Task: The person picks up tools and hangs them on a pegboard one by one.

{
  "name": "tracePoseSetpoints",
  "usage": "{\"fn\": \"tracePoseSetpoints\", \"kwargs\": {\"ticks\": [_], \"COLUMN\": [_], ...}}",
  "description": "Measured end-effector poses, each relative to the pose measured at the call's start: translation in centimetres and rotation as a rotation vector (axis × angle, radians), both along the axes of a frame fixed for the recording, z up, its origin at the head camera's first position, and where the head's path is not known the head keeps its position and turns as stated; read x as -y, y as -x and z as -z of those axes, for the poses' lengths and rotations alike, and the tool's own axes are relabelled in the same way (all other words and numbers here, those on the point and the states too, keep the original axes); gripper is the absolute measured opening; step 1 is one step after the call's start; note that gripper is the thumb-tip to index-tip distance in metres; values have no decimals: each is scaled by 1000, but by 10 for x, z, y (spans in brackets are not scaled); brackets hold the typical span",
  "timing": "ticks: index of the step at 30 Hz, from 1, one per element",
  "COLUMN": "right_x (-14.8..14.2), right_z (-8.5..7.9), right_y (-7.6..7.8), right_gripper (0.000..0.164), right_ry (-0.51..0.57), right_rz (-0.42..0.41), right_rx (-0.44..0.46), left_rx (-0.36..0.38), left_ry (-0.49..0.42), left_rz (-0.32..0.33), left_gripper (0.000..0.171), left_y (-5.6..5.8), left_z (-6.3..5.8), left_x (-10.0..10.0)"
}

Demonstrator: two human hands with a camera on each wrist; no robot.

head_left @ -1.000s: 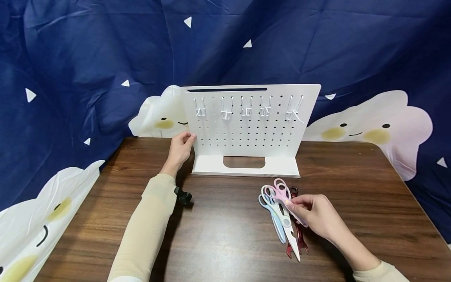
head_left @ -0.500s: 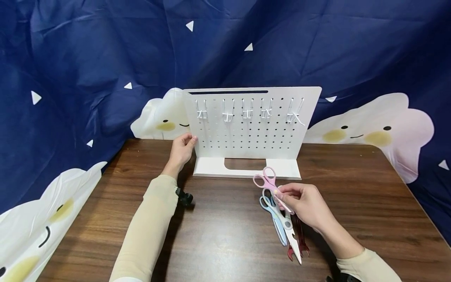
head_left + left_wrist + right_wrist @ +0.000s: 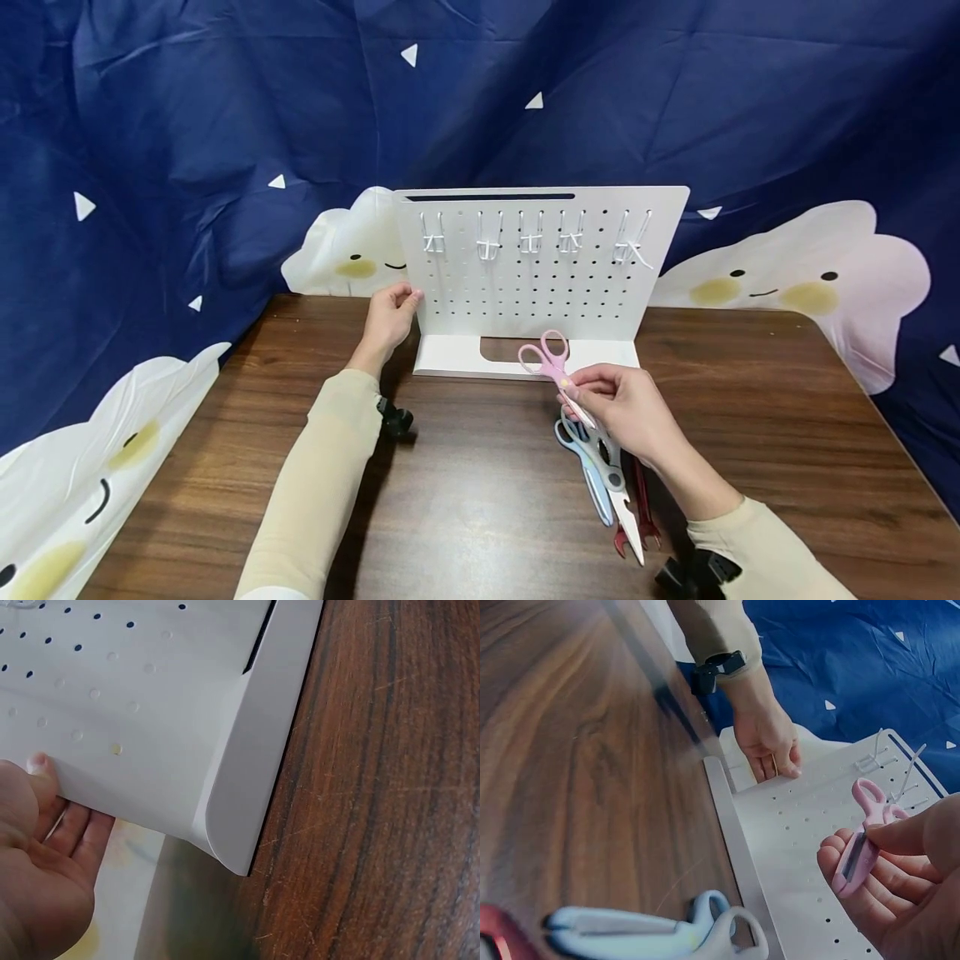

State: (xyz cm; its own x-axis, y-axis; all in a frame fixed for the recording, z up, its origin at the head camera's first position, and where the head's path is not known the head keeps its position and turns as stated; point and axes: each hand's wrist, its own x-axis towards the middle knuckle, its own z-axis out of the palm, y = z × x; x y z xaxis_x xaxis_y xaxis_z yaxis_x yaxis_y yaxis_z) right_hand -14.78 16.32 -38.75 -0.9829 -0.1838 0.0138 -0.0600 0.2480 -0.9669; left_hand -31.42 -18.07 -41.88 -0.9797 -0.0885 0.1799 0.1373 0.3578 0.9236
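Observation:
My left hand (image 3: 388,321) grips the left edge of a white pegboard (image 3: 517,292), thumb on the front face and fingers behind, as the left wrist view also shows. Between the thumb and fingers of my right hand (image 3: 626,408), a pair of pink scissors (image 3: 553,363) is pinched, handle loops pointing up and toward the board. Beneath that hand on the table lie grey-white kitchen shears (image 3: 617,483), light blue scissors (image 3: 592,479) and a red wrench (image 3: 645,508), partly covered by the hand. In the right wrist view the pink scissors (image 3: 861,855) overlap the board.
Several white wire hooks (image 3: 531,242) hang in a row along the board's upper part. Its base (image 3: 450,357) stands on the brown wooden table (image 3: 465,483). A dark blue curtain (image 3: 480,100) with cloud prints rises behind.
My right hand has lifted the pink scissors off the pile and carried them left and toward the pegboard. The left hand stays at the board's edge.

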Motion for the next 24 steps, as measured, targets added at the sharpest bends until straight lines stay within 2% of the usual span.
{"fn": "tracePoseSetpoints", "kwargs": {"ticks": [7,24], "right_x": [11,39], "right_z": [-7,-23], "right_y": [10,26], "right_gripper": [19,20], "right_ry": [49,54], "right_rz": [-19,-29], "right_rx": [2,-21], "left_rx": [12,38], "left_ry": [1,30], "left_rz": [-7,-11], "left_gripper": [22,22], "left_y": [1,1], "left_z": [-1,-3], "left_x": [1,1]}}
